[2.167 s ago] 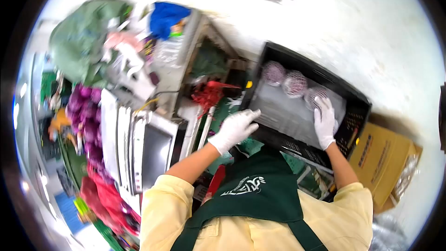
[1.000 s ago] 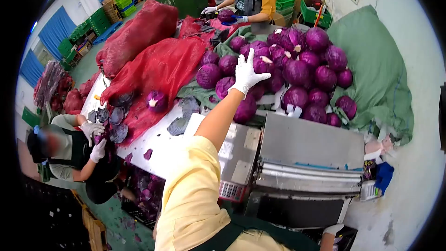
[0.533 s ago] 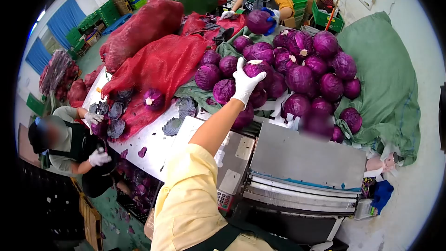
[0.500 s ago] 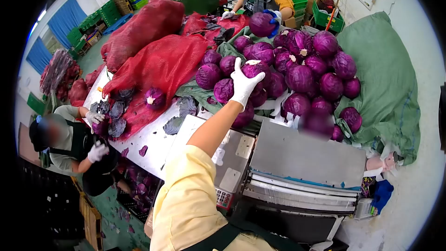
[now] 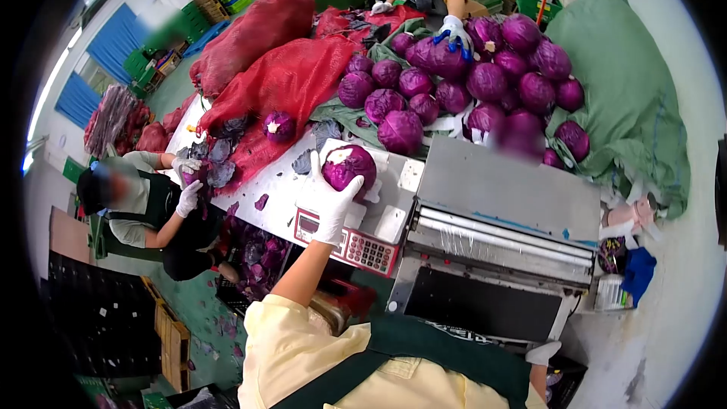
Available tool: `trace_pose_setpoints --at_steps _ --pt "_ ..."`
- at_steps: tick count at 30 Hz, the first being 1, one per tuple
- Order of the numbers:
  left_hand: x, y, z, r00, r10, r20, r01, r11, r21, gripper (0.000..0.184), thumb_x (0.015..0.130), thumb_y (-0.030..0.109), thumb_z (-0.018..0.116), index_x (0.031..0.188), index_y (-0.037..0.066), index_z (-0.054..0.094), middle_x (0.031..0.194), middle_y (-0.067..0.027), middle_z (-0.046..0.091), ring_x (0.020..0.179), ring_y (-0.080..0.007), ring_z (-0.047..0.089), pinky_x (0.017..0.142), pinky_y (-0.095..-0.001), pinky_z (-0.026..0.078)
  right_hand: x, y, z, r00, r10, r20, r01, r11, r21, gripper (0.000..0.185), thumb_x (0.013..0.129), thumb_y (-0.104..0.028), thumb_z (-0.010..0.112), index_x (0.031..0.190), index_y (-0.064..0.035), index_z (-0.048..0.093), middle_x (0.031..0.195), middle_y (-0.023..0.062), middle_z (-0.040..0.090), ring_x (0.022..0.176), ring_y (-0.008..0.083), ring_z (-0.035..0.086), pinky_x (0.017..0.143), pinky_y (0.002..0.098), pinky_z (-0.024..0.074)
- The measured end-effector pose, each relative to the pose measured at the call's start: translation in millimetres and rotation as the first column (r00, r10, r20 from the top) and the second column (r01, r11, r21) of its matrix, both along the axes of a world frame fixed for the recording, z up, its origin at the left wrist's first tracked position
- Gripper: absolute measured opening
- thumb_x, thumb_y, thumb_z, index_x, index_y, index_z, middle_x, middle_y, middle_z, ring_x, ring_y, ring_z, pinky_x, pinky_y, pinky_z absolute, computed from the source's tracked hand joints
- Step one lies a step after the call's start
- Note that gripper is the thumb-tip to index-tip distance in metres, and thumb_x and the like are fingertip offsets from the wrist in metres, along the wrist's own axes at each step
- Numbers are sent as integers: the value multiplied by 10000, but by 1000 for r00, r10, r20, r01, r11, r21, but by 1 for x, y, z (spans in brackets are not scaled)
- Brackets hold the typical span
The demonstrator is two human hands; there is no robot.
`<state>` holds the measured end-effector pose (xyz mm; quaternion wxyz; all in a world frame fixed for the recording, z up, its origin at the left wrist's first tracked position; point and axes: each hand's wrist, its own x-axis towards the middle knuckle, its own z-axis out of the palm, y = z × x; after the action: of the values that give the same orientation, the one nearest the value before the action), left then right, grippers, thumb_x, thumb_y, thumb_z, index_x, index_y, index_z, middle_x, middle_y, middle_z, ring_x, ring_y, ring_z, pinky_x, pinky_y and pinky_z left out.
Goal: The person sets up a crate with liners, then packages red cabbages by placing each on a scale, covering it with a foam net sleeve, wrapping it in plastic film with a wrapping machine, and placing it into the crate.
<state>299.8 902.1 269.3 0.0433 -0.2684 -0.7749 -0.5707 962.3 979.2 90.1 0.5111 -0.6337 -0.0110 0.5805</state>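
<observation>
My left hand point(image 5: 331, 212), in a white glove, grips a red cabbage point(image 5: 350, 168) with its pale cut stem showing. The cabbage is held over the scale point(image 5: 369, 251), which has a red keypad panel; whether it touches the scale's top cannot be told. At the lower right, my gloved right hand point(image 5: 544, 352) is beside the front edge of the film wrapping machine point(image 5: 507, 231); its fingers are not clear. Beyond the scale lies a big pile of red cabbages point(image 5: 487, 82) on green cloth.
A co-worker's gloved hand point(image 5: 454, 34) rests on cabbages at the far side. Another person on the left holds a cabbage point(image 5: 195, 176) near loose leaves. Red mesh sacks point(image 5: 261, 38) cover the table's left part. A green sack point(image 5: 617, 91) bulges at right.
My left hand has brought a cabbage from the pile back towards me, over the scale. My right hand has come into view. The far co-worker's hand has lowered a cabbage onto the pile.
</observation>
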Motion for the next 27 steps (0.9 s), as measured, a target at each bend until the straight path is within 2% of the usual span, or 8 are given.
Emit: trace_pose_setpoints --at_steps 2,4,6,8,12,18,25,27 --pt "2 -8 -1 994 -60 -87 41 979 -200 1135 610 341 876 1486 46 218 1383 -250 329 1281 -367 361 1095 -452 294 -4 0 27 962 196 190 -146 957 -249 637 923 -541 209 1408 -198 440 1394 32 484 1265 258 452 996 475 369" --pt "1 -9 3 989 -123 -81 104 973 -206 1158 600 394 877 1490 61 215 1365 -258 346 1255 -390 374 1086 -464 301 29 5 22 926 322 195 -348 930 121 431 971 -232 318 1288 -15 513 1350 126 498 1251 221 447 1007 316 348" --pt "-1 -7 0 971 -120 -208 66 967 -248 1173 589 426 875 1487 56 217 1362 -281 373 1252 -401 397 1078 -463 321 22 10 67 621 77 780 -327 930 169 387 921 -73 402 1274 38 516 1340 141 509 1219 218 474 1013 313 363" --pt "-6 -1 4 969 -170 -177 119 957 -266 1124 580 335 877 1471 76 243 1351 -264 363 1270 -390 357 1079 -467 310 41 31 95 503 29 864 -464 852 241 427 870 5 427 1288 61 498 1345 143 507 1218 223 481 1051 344 350" --pt "1 25 44 919 -277 -279 192 935 -297 815 640 323 840 1301 37 458 1141 -200 597 1032 -325 603 921 -407 469 12 87 160 499 -4 866 -576 746 336 398 848 19 422 1217 75 560 1254 150 580 1178 224 525 1037 345 370" --pt "-27 66 18 951 -279 -137 219 914 -341 962 730 281 800 1456 -28 250 1420 -242 394 1312 -321 405 1095 -380 305 1 196 186 429 -31 903 -764 522 381 208 874 -32 532 1032 -43 667 1051 84 659 1042 200 583 931 311 432" --pt "-18 74 16 980 -191 -55 164 935 -314 936 774 236 780 1482 0 215 1494 -219 289 1379 -296 299 1143 -388 223 -24 346 155 1 8 1000 -929 371 -2 245 805 -116 580 1023 -39 660 1070 154 639 1008 318 600 895 385 467" --pt "9 60 39 976 -175 -128 116 919 -377 934 772 229 783 1474 -26 221 1495 -225 285 1386 -293 286 1153 -377 202 -51 354 182 -354 -91 931 -876 380 -296 426 805 -195 621 1206 -56 579 1148 182 618 1056 338 595 902 444 472"
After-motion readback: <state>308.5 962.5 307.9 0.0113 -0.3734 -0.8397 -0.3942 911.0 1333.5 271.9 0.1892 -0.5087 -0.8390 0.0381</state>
